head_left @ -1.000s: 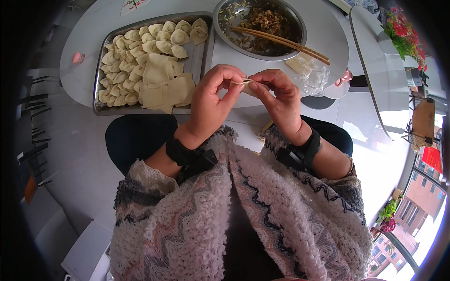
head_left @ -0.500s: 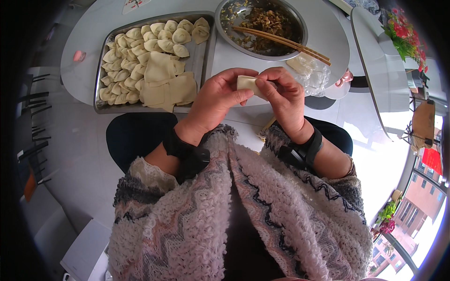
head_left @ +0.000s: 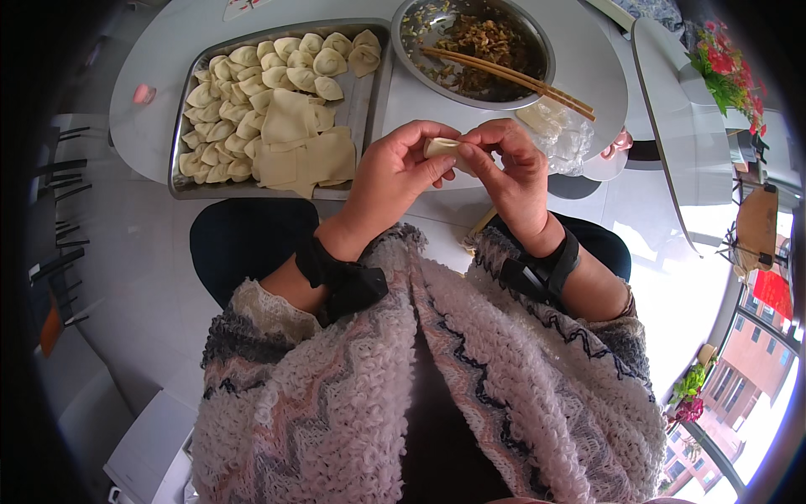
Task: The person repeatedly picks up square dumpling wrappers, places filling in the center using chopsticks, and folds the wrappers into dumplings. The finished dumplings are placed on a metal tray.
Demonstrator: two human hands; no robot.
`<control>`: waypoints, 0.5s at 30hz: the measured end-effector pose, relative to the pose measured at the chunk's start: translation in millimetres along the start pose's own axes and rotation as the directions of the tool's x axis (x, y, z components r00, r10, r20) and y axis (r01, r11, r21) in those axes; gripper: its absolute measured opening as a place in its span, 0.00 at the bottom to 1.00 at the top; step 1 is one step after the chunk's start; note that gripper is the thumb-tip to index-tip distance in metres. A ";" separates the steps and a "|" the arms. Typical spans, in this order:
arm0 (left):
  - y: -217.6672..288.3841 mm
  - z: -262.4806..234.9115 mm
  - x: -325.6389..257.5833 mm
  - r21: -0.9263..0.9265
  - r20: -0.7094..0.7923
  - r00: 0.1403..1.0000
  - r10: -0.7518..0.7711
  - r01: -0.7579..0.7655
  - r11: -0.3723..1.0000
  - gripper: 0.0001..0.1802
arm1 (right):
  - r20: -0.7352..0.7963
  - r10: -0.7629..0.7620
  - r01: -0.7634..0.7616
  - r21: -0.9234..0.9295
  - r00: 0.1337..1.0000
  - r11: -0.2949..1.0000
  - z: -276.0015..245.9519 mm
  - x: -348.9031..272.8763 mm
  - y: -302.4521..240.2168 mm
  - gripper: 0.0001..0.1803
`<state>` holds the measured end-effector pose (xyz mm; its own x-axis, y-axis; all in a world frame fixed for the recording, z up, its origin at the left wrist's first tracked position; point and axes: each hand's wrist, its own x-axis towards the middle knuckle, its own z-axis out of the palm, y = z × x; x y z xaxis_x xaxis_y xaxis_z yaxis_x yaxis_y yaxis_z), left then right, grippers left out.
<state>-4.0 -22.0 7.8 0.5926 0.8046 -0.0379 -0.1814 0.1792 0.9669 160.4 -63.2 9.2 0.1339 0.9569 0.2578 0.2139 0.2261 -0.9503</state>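
Observation:
A pale folded wonton (head_left: 440,148) is pinched between my two hands in front of the table edge. My left hand (head_left: 401,166) grips its left side with thumb and fingers. My right hand (head_left: 507,168) squeezes the right end, and its fingers hide part of the dough. To the left, a metal tray (head_left: 363,107) carries rows of wrapped wontons (head_left: 243,88). Flat square wrappers (head_left: 306,160) lie stacked at the tray's near right, partly over the wontons. Beyond my hands stands a steel bowl (head_left: 403,52) of chopped filling (head_left: 487,46).
Wooden chopsticks (head_left: 512,76) rest across the bowl, their ends over its right rim. Crumpled clear plastic (head_left: 556,139) lies beside the bowl. A small pink object (head_left: 144,93) sits on the table's left. Red flowers (head_left: 724,63) stand at far right.
The wonton's dough is folded down narrower between my fingers, showing less of its flat face. Both hands stay in nearly the same place.

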 end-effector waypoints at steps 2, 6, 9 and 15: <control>-0.1 0.1 -0.4 0.006 0.002 1.000 0.004 -0.004 1.000 0.11 | 0.001 -0.018 0.018 -0.031 1.000 0.999 -0.2 0.0 0.5 0.04; -1.7 0.7 -0.8 -0.022 0.006 1.000 -0.012 0.012 1.000 0.11 | 0.019 -0.004 0.006 -0.102 1.000 0.995 -0.7 -0.8 -0.1 0.04; -3.4 0.7 -0.6 -0.028 0.007 1.000 -0.012 0.012 1.000 0.11 | 0.034 0.026 -0.022 -0.124 0.999 0.992 -1.2 -1.2 -2.1 0.04; -5.1 0.3 -0.4 -0.035 -0.008 0.999 -0.039 0.039 0.999 0.12 | 0.016 -0.043 0.044 -0.107 0.999 0.993 -0.6 1.4 -4.3 0.04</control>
<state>-3.1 -23.5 3.0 0.5932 0.8013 -0.0773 -0.1860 0.2298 0.9553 160.2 -62.9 13.8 0.1095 0.9491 0.2953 0.3219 0.2472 -0.9139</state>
